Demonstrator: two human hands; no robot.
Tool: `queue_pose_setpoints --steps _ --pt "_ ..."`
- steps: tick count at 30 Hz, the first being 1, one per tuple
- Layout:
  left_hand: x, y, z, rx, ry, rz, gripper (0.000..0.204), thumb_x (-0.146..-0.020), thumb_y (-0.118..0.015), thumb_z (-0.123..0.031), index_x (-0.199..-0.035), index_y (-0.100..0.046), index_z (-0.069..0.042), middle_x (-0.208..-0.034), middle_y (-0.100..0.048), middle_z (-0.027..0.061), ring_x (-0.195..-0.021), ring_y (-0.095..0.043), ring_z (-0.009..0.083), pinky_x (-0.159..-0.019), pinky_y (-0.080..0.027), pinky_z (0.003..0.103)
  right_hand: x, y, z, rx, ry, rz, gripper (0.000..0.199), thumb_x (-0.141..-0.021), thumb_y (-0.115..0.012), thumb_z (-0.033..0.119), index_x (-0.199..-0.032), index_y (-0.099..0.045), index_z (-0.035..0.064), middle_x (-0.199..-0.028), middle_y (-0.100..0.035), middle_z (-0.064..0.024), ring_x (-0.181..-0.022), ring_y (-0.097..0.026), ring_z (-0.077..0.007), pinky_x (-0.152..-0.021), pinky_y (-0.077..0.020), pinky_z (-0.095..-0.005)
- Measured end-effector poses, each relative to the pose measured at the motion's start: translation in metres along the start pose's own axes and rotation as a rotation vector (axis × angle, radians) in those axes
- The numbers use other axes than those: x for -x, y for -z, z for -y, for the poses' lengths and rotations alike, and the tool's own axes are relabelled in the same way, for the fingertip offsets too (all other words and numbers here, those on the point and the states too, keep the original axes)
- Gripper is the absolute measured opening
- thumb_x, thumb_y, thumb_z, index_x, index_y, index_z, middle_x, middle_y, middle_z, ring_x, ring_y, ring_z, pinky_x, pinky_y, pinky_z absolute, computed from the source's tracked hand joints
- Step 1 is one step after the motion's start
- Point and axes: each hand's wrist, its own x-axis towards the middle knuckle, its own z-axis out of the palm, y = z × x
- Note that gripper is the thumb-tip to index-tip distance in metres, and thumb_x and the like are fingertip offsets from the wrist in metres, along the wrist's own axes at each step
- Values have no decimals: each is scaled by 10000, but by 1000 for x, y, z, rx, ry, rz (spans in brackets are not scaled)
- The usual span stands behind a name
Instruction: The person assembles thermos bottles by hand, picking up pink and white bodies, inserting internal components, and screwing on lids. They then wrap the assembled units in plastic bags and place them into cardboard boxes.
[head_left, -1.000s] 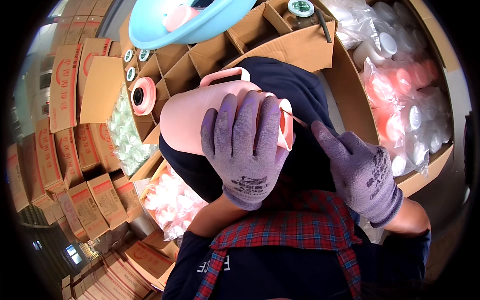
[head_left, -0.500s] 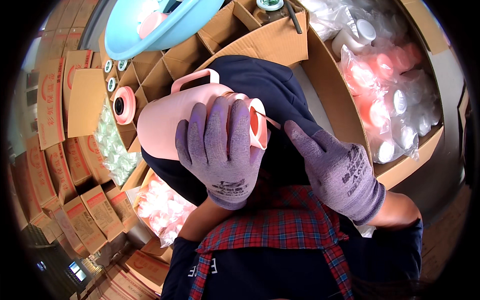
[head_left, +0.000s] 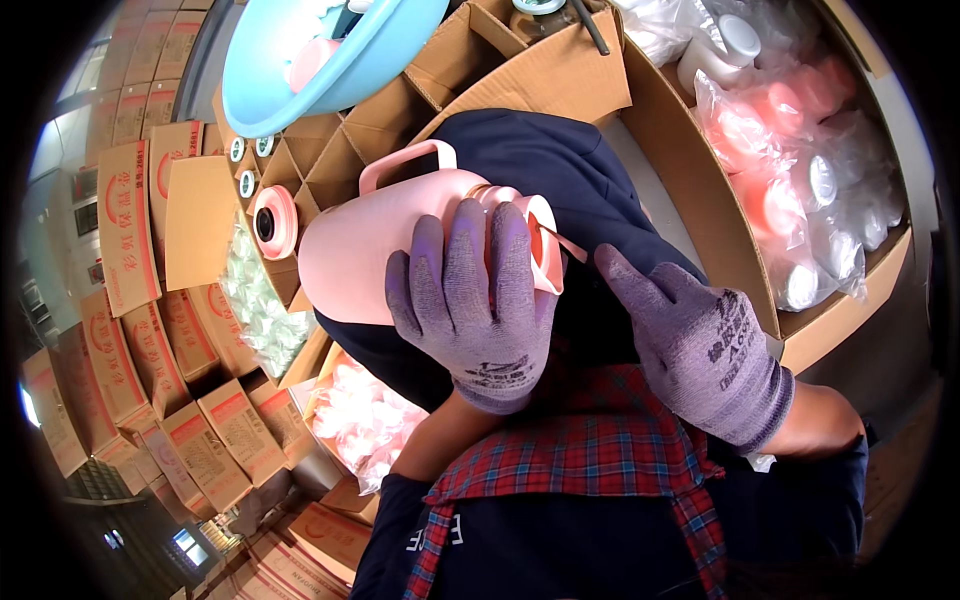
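Note:
A pink jug (head_left: 370, 255) with a loop handle lies on its side across my lap, its mouth (head_left: 545, 245) turned to the right. My left hand (head_left: 470, 310), in a purple-grey glove, is wrapped over the jug's body and neck. A thin reddish strip (head_left: 567, 242) sticks out of the mouth. My right hand (head_left: 690, 340), gloved alike, is just right of the strip, its index finger stretched toward the strip's end with a small gap. Its thumb is hidden, and I see nothing held in it.
A divided carton (head_left: 350, 130) stands ahead, with a light blue basin (head_left: 330, 75) and a pink lid (head_left: 275, 222) on it. At right, an open carton (head_left: 700, 200) holds bagged pink and white parts. Bagged pink pieces (head_left: 365, 415) lie at lower left, near stacked cartons (head_left: 125, 225).
The whole view has shifted, so everything sits a little farther right in the picture. Both hands keep nearly the same places relative to the jug, and the strip still sticks out of its mouth.

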Motion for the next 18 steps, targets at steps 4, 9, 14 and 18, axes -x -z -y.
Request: queue_pose_setpoints --steps 4,9,14,18 --pt "1 4 -2 -17 -22 22 292 -840 -719 -266 -1116 -706 -172 -1162 -673 29 -1034 -640 292 -935 -430 477 1 5 4 -36 -40 70 638 -813 -599 -40 -1443 -527 36 -861 -605 -166 -676 -648 -321 -619 -547 -387" --pt "3 3 0 9 5 23 318 -831 -692 -245 -1140 -698 -170 -1182 -657 32 -1079 -625 290 -975 -418 481 -1 10 -6 -298 -67 96 539 -855 -563 -52 -1391 -575 3 -870 -658 -152 -676 -651 -260 -656 -538 -345" --pt "5 8 16 81 36 60 485 -743 -779 -291 -1197 -675 -158 -1247 -620 44 -1160 -578 312 -1025 -403 487 -3 45 -23 -798 -371 34 432 -917 -533 -18 -1340 -619 -14 -730 -652 -34 -548 -573 -88 -549 -493 -253" --pt "-4 18 30 289 95 32 690 -636 -899 -342 -1238 -645 -119 -1264 -602 98 -1205 -565 346 -1037 -419 518 -3 56 -36 -836 -610 -107 438 -955 -496 29 -1383 -587 -2 -728 -619 -10 -532 -504 -30 -510 -413 -179"
